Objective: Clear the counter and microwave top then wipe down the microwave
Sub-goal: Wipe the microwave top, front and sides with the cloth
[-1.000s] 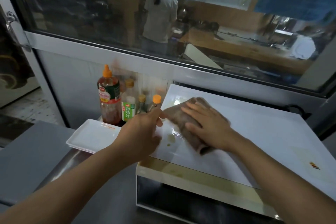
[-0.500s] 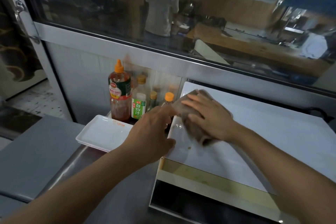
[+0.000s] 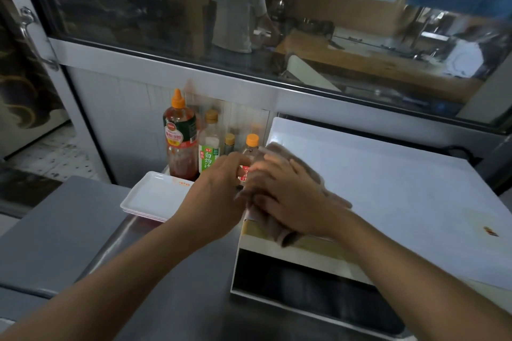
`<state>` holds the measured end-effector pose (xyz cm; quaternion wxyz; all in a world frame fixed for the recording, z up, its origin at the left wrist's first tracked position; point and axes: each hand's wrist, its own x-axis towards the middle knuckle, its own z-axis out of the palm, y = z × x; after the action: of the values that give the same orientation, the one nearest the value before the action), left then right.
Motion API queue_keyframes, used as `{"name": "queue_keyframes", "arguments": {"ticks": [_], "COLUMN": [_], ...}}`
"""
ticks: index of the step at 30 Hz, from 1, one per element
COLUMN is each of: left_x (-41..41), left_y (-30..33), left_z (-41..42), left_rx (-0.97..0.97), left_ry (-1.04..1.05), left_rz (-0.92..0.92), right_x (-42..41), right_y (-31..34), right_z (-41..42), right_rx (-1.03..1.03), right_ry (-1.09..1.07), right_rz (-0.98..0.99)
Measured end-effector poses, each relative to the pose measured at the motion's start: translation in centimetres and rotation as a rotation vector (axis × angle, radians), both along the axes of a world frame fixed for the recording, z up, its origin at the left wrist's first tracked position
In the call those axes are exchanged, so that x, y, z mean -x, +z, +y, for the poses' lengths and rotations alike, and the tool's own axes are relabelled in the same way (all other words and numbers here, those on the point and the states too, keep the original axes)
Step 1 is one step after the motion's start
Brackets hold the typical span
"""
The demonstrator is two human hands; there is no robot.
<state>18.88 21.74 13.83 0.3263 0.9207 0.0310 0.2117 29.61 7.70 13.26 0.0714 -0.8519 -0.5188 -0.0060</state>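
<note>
Brown cloth (image 3: 279,230): dragged from mid-top to microwave (image 3: 388,188) front-left corner, under flat right hand (image 3: 291,196). Left hand (image 3: 219,191) alongside, loosely curled, gripping nothing. Wiping under way; stain remaining at right.

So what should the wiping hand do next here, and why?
Probably sweep the cloth rightward. The right hand presses it flat at the front-left corner of the microwave top, while a small reddish stain sits unwiped near the right edge.

Steel counter (image 3: 177,271) carries microwave (image 3: 388,191), white trays (image 3: 155,198), 4 bottles (image 3: 180,135).
</note>
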Motion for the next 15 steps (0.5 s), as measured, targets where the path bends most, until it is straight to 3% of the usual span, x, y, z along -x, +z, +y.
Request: {"name": "queue_keyframes", "arguments": {"ticks": [7,11,15], "left_x": [1.9,2.4,3.1], "left_y": [0.6,0.4,-0.2], "left_z": [-1.5,-2.5,-2.6], "left_rx": [-0.004,0.051,0.094], "left_ry": [-0.046,-0.01,0.029], "left_rz": [-0.02,0.184,0.215], "right_x": [5.1,5.0,5.3], "right_y": [-0.4,-0.7,-0.5], "right_z": [-4.1,-8.5,-11.2], "right_rx": [0.052,0.076,0.163], "right_ry": [0.024,-0.08,-0.172], "right_rz": [-0.127,-0.108,-0.093]}}
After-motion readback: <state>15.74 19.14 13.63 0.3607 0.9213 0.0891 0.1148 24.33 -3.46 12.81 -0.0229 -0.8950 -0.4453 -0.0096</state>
